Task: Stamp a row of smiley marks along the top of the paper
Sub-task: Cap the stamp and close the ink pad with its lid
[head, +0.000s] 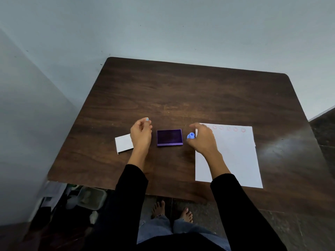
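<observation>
A white paper point(233, 160) lies on the right of the dark wooden table point(181, 91). Along its top edge runs a row of several red smiley marks point(228, 128). A small blue stamp point(190, 136) stands just left of the paper's top left corner. My right hand point(204, 140) curves around the stamp, thumb at its base and index finger spread above it; whether it grips the stamp is unclear. A purple ink pad point(169, 137) lies uncovered left of the stamp. My left hand point(141, 133) hovers left of the pad, fingers loosely curled, holding nothing.
A white lid or card point(124, 143) lies left of my left hand, partly under my wrist. Walls close in behind and to the left of the table. Under the table's near left corner sit a clear plastic box point(92, 197) and other clutter.
</observation>
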Demonstrator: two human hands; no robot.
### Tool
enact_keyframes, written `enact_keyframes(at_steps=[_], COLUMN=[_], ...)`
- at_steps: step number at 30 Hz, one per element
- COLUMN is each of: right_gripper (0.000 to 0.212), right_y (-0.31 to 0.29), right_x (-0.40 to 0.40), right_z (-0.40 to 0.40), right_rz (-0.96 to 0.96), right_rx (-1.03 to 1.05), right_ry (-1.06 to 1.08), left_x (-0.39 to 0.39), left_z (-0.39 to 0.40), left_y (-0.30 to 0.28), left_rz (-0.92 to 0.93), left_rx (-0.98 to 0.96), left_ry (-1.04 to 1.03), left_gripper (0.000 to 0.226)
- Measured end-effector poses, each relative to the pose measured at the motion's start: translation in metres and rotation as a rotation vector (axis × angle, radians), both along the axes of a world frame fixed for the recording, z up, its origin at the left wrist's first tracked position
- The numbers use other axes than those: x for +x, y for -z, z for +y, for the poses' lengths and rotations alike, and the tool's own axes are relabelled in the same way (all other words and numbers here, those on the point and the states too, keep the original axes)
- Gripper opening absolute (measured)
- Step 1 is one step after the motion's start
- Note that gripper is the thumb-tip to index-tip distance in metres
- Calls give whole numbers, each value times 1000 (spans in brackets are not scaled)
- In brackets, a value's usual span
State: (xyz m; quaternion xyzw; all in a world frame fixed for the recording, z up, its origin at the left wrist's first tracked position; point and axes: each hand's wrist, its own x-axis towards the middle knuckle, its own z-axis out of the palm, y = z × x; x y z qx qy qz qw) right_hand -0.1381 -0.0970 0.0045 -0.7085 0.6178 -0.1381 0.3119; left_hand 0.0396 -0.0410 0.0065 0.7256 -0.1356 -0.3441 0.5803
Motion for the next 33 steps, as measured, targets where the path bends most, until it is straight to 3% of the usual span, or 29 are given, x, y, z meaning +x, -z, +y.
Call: enact_keyframes(at_steps=[3, 6, 9, 13, 18, 24, 29, 33], right_gripper=[51, 41, 36, 37, 49, 55, 46, 46], right_y=[-11, -19, -16, -3, 9, 6, -2, 0], right_x=[17, 51, 87, 117, 131, 126, 98, 71], right_z=[2, 13, 32, 58, 76, 78, 65, 58], right_rz=[-23, -85, -56, 76, 153, 39, -83, -84], right_rx=[-100, -186, -178, -178, -127, -108, -143, -110], right_ry=[-13, -102, -293, -437, -454, -360, -35, 77], left_x=[14, 25, 31, 33, 24, 7, -20, -43], left_z=[13, 32, 50, 70, 89, 80, 60, 47], left_y=[-2, -1, 6, 16, 28, 22, 20, 22], left_rz=[-113, -310, -391, -376, -414, -398, -412, -408], left_rx=[-11, 74, 176, 226, 228, 123, 60, 34], left_ry=[-102, -162, -171, -156, -190, -226, -86, 32], left_gripper=[23, 25, 39, 53, 48, 43, 42, 43])
